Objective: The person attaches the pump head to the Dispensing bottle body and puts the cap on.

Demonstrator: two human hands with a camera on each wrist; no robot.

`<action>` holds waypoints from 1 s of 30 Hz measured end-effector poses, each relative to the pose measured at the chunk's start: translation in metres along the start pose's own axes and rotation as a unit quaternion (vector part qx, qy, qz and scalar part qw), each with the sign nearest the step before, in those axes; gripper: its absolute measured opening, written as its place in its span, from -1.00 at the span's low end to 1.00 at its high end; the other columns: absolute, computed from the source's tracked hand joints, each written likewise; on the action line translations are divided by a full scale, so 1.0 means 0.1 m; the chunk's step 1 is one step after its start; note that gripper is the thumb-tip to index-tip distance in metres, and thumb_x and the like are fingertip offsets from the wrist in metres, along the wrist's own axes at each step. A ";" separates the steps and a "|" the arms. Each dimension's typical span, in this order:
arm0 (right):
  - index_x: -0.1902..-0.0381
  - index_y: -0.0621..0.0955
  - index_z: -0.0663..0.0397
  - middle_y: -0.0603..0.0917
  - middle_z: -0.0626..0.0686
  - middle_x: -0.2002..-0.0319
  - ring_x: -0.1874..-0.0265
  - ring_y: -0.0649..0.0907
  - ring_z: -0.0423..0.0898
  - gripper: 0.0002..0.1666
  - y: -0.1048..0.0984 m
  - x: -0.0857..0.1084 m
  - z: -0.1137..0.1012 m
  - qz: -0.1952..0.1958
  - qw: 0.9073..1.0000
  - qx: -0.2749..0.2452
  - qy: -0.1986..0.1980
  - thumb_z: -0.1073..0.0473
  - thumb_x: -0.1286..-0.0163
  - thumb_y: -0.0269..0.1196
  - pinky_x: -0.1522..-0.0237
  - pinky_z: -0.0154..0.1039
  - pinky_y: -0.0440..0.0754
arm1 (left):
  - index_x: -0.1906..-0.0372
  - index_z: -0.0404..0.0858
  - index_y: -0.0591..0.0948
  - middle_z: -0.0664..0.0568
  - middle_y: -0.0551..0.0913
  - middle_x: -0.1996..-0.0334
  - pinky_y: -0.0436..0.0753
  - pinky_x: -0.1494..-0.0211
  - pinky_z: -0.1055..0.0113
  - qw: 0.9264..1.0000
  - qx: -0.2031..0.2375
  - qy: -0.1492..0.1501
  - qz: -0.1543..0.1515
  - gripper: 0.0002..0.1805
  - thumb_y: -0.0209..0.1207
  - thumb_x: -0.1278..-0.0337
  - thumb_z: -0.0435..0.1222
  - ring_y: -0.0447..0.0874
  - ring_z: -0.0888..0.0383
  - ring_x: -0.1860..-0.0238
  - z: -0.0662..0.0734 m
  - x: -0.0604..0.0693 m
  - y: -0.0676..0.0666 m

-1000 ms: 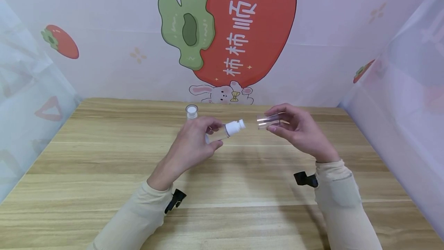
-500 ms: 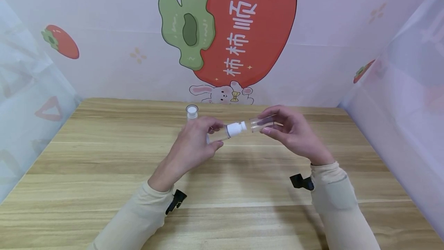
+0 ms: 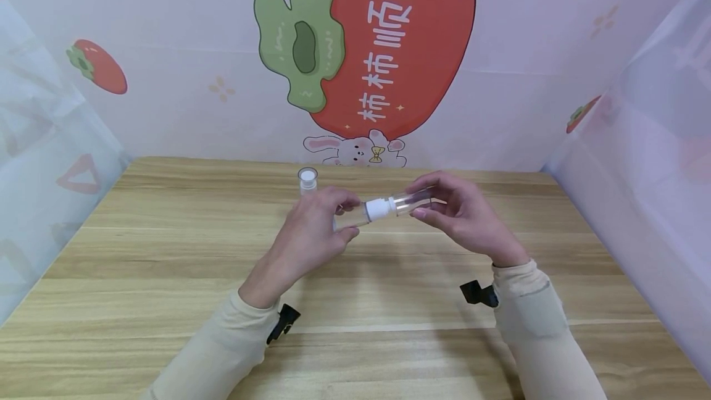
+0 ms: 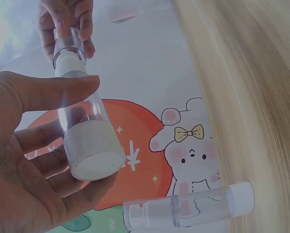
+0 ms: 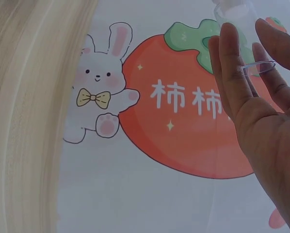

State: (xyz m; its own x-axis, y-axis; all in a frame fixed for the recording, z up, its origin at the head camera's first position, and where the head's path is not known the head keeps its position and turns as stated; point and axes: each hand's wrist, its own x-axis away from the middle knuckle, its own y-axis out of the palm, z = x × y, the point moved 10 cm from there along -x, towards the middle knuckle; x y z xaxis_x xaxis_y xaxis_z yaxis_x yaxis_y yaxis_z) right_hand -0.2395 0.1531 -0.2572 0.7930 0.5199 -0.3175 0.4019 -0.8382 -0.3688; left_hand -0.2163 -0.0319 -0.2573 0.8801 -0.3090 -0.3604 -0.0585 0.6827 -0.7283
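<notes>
My left hand (image 3: 311,236) grips a small clear pump bottle (image 4: 87,110) between thumb and fingers, tilted above the table. In the left wrist view its white base (image 4: 95,150) faces the camera; in the head view its white pump top (image 3: 379,208) points right. A clear cap (image 3: 404,203) is pinched by my right hand (image 3: 469,221). The cap's mouth lines up with the nozzle and reaches its tip; most of the white collar stays outside. A second clear bottle (image 4: 203,208) with a white base stands upright behind my left hand, its cap on.
The wooden table (image 3: 166,245) ends at a printed backdrop (image 3: 183,104) with a large red persimmon and a rabbit. White sheets (image 3: 44,141) hang along both sides. Each forearm wears a black camera mount (image 3: 479,294).
My right hand has moved left and slightly down, bringing the cap from apart to the nozzle's tip. My left hand with the bottle has barely shifted. The standing bottle is unmoved.
</notes>
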 end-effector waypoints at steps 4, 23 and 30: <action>-0.12 0.55 0.36 0.61 0.27 -0.05 0.01 0.69 0.19 -0.59 0.02 -0.01 -0.01 -0.001 1.000 -0.001 -0.008 0.55 -0.31 0.29 0.01 -0.13 0.71 | 0.06 -0.26 0.75 -0.03 0.74 0.14 0.68 0.10 0.10 1.000 -0.003 0.003 -0.001 -0.59 0.55 0.13 -0.43 0.70 0.01 0.18 0.01 0.00 0.00; -0.11 0.56 0.30 0.62 0.18 -0.05 0.00 0.70 0.11 -0.60 0.11 -0.02 0.01 -0.012 1.000 -0.012 0.006 0.51 -0.32 0.31 0.00 -0.07 0.70 | 0.07 -0.25 0.75 -0.01 0.75 0.14 0.66 0.12 0.11 1.000 -0.009 0.011 -0.008 -0.60 0.55 0.12 -0.42 0.69 0.02 0.18 0.05 0.00 0.03; -0.11 0.56 0.28 0.61 0.17 -0.04 0.03 0.70 0.12 -0.60 0.15 -0.03 0.01 -0.015 1.000 -0.006 0.011 0.51 -0.33 0.31 0.02 -0.07 0.71 | 0.07 -0.23 0.75 0.00 0.75 0.14 0.66 0.10 0.11 1.000 -0.010 0.012 -0.009 -0.58 0.57 0.14 -0.40 0.70 0.03 0.18 0.06 0.00 0.03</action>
State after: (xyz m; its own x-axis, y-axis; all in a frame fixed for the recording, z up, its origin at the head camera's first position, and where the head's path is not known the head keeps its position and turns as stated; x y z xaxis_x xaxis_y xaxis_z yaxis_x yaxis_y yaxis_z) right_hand -0.2365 0.1389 -0.2625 0.7902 0.5418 -0.2862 0.4315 -0.8237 -0.3680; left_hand -0.2135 -0.0261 -0.2563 0.8692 -0.3376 -0.3612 -0.0525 0.6634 -0.7464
